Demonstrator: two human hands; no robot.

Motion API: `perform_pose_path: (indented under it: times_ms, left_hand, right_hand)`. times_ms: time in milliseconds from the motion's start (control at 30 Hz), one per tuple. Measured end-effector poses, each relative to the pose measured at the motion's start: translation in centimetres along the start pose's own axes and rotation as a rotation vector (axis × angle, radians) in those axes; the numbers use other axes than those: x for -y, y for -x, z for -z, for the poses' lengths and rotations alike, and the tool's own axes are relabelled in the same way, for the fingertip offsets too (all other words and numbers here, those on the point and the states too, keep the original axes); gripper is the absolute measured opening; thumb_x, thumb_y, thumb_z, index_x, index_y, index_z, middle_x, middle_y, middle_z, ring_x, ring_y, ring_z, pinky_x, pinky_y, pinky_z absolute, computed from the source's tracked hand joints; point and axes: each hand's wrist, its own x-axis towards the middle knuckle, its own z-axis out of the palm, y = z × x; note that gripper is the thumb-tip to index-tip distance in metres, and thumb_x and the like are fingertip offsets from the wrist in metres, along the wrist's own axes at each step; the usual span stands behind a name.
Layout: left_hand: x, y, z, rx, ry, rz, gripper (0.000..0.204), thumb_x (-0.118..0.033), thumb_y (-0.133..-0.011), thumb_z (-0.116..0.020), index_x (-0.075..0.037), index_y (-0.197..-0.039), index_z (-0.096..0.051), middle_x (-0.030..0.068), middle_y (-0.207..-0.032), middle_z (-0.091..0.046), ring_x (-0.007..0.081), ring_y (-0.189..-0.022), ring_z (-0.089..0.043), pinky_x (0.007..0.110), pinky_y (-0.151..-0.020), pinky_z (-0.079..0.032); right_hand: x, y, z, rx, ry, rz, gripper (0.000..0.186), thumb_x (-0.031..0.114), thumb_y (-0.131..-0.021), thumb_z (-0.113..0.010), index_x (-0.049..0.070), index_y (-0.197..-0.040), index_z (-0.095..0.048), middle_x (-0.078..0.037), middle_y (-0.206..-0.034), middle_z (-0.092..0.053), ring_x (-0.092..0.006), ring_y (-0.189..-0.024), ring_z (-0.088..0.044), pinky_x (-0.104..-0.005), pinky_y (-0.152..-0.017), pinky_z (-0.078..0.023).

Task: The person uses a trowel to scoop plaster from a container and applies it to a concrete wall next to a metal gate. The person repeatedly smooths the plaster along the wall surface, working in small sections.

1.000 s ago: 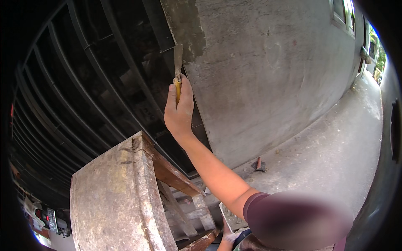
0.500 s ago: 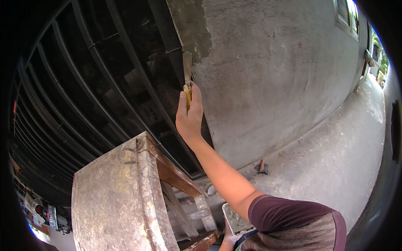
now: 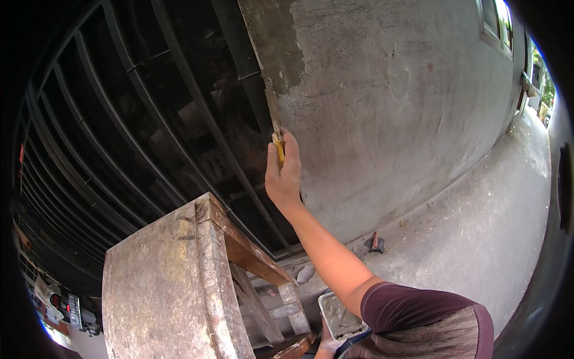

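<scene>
- Plate (image 3: 74,311), dark, at the lower left edge: bearing pale characters, sitting beside a red light.
- Right arm (image 3: 329,251): reaching from the maroon sleeve (image 3: 397,305), lower right, slanting up toward upper centre, elbow bending slightly.
- Right hand (image 3: 284,179), centre: pointing upward, back facing the camera, thumb at left, pinching the yellow handle between thumb and fingers.
- Scraper (image 3: 277,142), centre: standing nearly upright, its blade lying along the left edge of the grey wall (image 3: 382,131), just below a darker patch (image 3: 278,48).
- Left hand (image 3: 327,343), lower edge: touching the tray's left side; fingers mostly hiding, closure impossible to tell.
- Tray (image 3: 323,311), lower centre: holding grey paste (image 3: 341,318).
</scene>
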Motion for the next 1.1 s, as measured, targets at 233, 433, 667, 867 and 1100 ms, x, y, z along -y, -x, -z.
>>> perform_pose_path:
  times_ms: [233, 433, 667, 867, 1100]
  left_hand:
    - [0.1, -0.6, 1.7, 0.099, 0.059, 0.002, 0.077, -0.073, -0.108, -0.047, -0.020, -0.163, -0.053, 0.0112, -0.161, -0.060, 0.0402, -0.144, -0.060, 0.068, -0.119, -0.048]
    - [-0.6, -1.1, 0.5, 0.149, 0.017, -0.042, 0.094, -0.083, -0.106, -0.037, -0.015, -0.169, -0.043, 0.0148, -0.166, -0.054, 0.0388, -0.149, -0.056, 0.063, -0.122, -0.047]
    - [0.3, -2.8, 3.1, 0.417, 0.338, -0.027, 0.078, -0.069, -0.112, -0.039, -0.012, -0.163, -0.051, 0.0159, -0.156, -0.064, 0.0388, -0.140, -0.064, 0.063, -0.119, -0.051]
    - [-0.6, -1.5, 1.0, 0.383, 0.219, -0.119, 0.088, -0.077, -0.108, -0.041, -0.014, -0.169, -0.043, 0.0159, -0.165, -0.055, 0.0409, -0.147, -0.058, 0.067, -0.122, -0.046]
    - [-0.7, -0.5, 0.9, 0.342, 0.149, -0.131, 0.096, -0.084, -0.104, -0.040, -0.014, -0.170, -0.041, 0.0169, -0.164, -0.055, 0.0400, -0.147, -0.057, 0.064, -0.122, -0.046]
  right_hand:
    - [-0.7, 2.1, 2.2, 0.051, 0.049, -0.038, 0.035, 0.008, -0.113, -0.057, -0.003, -0.146, -0.056, -0.026, -0.131, -0.061, -0.0386, -0.120, -0.064, -0.0434, -0.106, -0.050]
    - [2.2, 4.2, 6.4, 0.144, 0.118, -0.116, 0.034, 0.012, -0.112, -0.060, -0.003, -0.142, -0.057, -0.025, -0.112, -0.069, -0.0373, -0.099, -0.071, -0.0437, -0.089, -0.055]
    - [10.6, -6.8, 13.4, 0.324, 0.352, -0.040, 0.036, 0.017, -0.106, -0.073, -0.004, -0.135, -0.066, -0.013, -0.080, -0.074, -0.0128, -0.071, -0.067, -0.0297, -0.066, -0.051]
    - [10.9, -10.6, 13.8, 0.397, 0.297, -0.052, 0.034, 0.022, -0.106, -0.076, -0.003, -0.130, -0.070, -0.007, -0.079, -0.074, -0.0084, -0.066, -0.064, -0.0263, -0.059, -0.048]
    - [1.2, -13.7, 15.2, 0.474, 0.122, -0.110, 0.034, 0.029, -0.108, -0.077, 0.000, -0.125, -0.071, -0.002, -0.074, -0.069, -0.0054, -0.058, -0.056, -0.0259, -0.051, -0.043]
